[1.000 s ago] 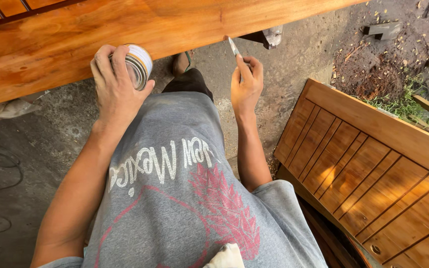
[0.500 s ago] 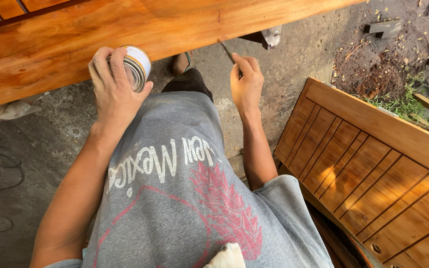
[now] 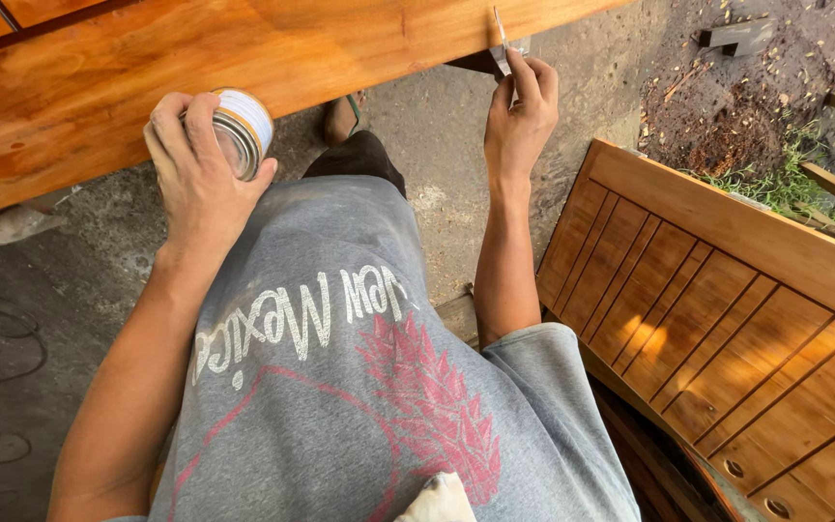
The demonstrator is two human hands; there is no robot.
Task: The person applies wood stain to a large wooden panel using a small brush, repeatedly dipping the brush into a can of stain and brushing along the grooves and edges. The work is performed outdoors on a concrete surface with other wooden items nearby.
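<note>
My left hand [image 3: 195, 184] grips a small round white tin [image 3: 240, 130] with a metal rim, held just under the edge of a wide glossy orange-brown wooden board [image 3: 273, 58]. My right hand [image 3: 519, 121] pinches a thin flat tool [image 3: 501, 41], a small brush or blade by its look. Its tip rests against the lower edge of that board. The tool's working end is too small to make out.
A slatted wooden panel [image 3: 727, 309] in the same finish leans at my right. Bare concrete ground [image 3: 41, 309] lies below, with dirt, wood scraps and grass [image 3: 765, 126] at the upper right. A foot in a sandal [image 3: 340, 116] shows under the board.
My right hand has lifted and moved right, bringing the tool up onto the board's edge. The left hand with the tin stays in about the same place.
</note>
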